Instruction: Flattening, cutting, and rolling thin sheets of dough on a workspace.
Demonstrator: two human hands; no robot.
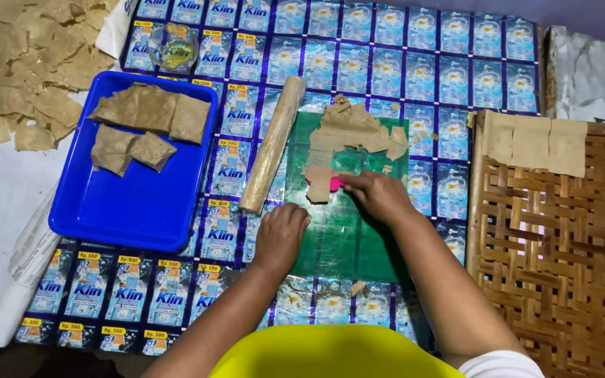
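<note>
A green plastic sheet (348, 231) lies on a mat of blue printed sachets (386, 70). On the sheet's far end sits thin brown rolled dough (348, 126) with ragged cut scraps. My right hand (376, 194) is closed on a small pink cutter (335, 183) next to a cut dough piece (318, 183). My left hand (279, 234) rests fingers curled on the sheet's left edge, holding nothing. A dough-coated rolling pin (272, 143) lies just left of the sheet.
A blue tray (134, 210) at left holds several brown dough slabs (145, 122). A small glass bowl (173, 47) stands behind it. Dried dough pieces (22, 70) cover the far left. A woven bamboo tray (561, 245) at right carries flat cut pieces (537, 143). A yellow rim (330, 353) is nearest me.
</note>
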